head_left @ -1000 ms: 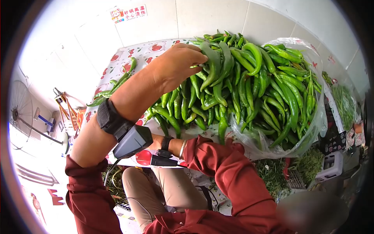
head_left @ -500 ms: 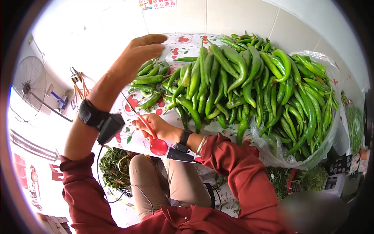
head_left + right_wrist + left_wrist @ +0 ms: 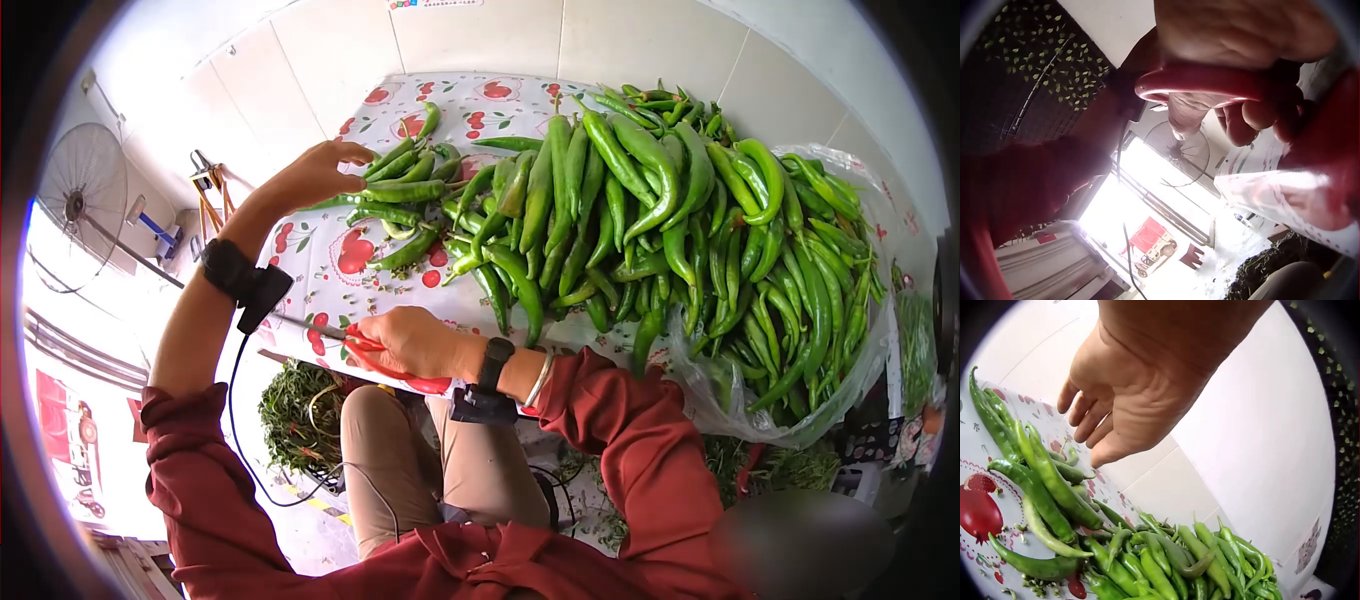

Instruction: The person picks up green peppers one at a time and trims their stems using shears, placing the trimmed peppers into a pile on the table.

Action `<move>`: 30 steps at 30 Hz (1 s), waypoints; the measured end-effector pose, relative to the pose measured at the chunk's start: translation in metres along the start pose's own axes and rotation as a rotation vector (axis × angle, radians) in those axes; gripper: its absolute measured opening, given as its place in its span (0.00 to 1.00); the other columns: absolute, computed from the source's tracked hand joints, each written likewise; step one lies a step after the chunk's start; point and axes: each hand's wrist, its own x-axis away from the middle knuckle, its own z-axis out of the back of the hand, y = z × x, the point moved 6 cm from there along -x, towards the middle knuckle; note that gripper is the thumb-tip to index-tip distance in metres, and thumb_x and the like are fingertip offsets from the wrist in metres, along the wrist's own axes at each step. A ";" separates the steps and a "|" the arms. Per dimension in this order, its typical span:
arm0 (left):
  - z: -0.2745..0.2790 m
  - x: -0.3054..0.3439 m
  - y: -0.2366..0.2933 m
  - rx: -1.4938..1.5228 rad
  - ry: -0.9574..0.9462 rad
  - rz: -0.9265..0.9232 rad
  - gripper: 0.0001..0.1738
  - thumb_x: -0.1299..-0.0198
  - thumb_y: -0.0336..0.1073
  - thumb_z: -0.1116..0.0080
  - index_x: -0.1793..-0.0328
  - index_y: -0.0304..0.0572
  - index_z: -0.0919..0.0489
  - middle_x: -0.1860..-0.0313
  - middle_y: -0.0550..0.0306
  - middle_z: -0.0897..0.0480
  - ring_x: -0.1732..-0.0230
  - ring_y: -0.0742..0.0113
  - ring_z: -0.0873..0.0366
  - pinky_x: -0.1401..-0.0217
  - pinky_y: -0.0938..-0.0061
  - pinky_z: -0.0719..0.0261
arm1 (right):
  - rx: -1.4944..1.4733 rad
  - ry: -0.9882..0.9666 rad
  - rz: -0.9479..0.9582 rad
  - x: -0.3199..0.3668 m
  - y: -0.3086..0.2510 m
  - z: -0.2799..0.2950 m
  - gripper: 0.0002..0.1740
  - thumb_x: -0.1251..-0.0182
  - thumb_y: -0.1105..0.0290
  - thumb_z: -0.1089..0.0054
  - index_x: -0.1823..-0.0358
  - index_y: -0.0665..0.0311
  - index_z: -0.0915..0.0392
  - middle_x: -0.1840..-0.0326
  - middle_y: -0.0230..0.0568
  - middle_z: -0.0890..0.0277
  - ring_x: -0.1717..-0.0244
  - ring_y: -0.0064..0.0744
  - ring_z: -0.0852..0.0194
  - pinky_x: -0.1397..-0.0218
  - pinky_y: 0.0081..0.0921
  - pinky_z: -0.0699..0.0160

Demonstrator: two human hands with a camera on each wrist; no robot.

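My left hand (image 3: 318,178) hovers beside a small group of green chili peppers (image 3: 1047,478) on the left part of the table. Its fingers are loosely bent with nothing in them; the left wrist view shows the bare palm. Low at the table's front edge, my right hand (image 3: 415,342) grips scissors (image 3: 362,352) by their red handles, the blades pointing left. One red handle loop (image 3: 1210,81) shows around the fingers in the right wrist view. A large heap of long green chili peppers (image 3: 640,190) covers the middle and right of the table.
A clear plastic bag (image 3: 790,432) lies under and around the heap's right side. Small cut stem bits (image 3: 1038,589) dot the cherry-patterned tablecloth (image 3: 330,235). Below the table edge stands a pile of greens (image 3: 300,412). A fan (image 3: 75,205) is at far left, by the wall.
My left hand has moved from the big heap leftward to the small pepper group, then slightly down. The right hand with the scissors has come into view at the table's front edge.
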 end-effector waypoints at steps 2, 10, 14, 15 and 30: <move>0.000 -0.001 0.006 -0.093 -0.035 -0.020 0.25 0.50 0.35 0.43 0.45 0.30 0.25 0.47 0.43 0.22 0.45 0.55 0.25 0.38 0.67 0.31 | 0.048 -0.027 -0.002 0.002 0.002 -0.004 0.15 0.40 0.57 0.43 0.67 0.63 0.25 0.77 0.52 0.25 0.72 0.55 0.24 0.69 0.42 0.29; -0.017 0.005 0.003 -0.141 -0.108 -0.003 0.32 0.51 0.43 0.37 0.42 0.29 0.28 0.44 0.39 0.25 0.41 0.51 0.29 0.36 0.66 0.34 | 0.135 -0.092 0.014 0.005 -0.016 0.000 0.16 0.41 0.56 0.43 0.66 0.64 0.25 0.76 0.50 0.23 0.73 0.51 0.22 0.68 0.40 0.25; -0.057 0.004 0.036 -0.302 -0.181 -0.034 0.45 0.54 0.47 0.33 0.32 0.35 0.38 0.32 0.43 0.39 0.30 0.50 0.44 0.28 0.64 0.46 | 0.188 -0.078 0.055 0.007 -0.023 -0.001 0.17 0.42 0.56 0.42 0.66 0.65 0.25 0.75 0.50 0.22 0.73 0.49 0.22 0.67 0.39 0.23; -0.065 0.002 0.037 -0.412 -0.197 -0.048 0.47 0.56 0.47 0.32 0.31 0.35 0.40 0.31 0.44 0.40 0.30 0.50 0.44 0.28 0.63 0.46 | 0.188 -0.082 0.053 0.008 -0.024 -0.001 0.17 0.42 0.56 0.42 0.66 0.65 0.25 0.75 0.50 0.22 0.73 0.49 0.22 0.67 0.39 0.23; -0.081 -0.006 0.003 -0.489 -0.087 -0.218 0.34 0.66 0.27 0.37 0.45 0.39 0.29 0.53 0.51 0.32 0.48 0.52 0.33 0.44 0.63 0.30 | 0.158 -0.081 0.059 0.009 -0.017 0.001 0.19 0.41 0.54 0.43 0.64 0.65 0.27 0.75 0.49 0.23 0.72 0.50 0.22 0.68 0.40 0.25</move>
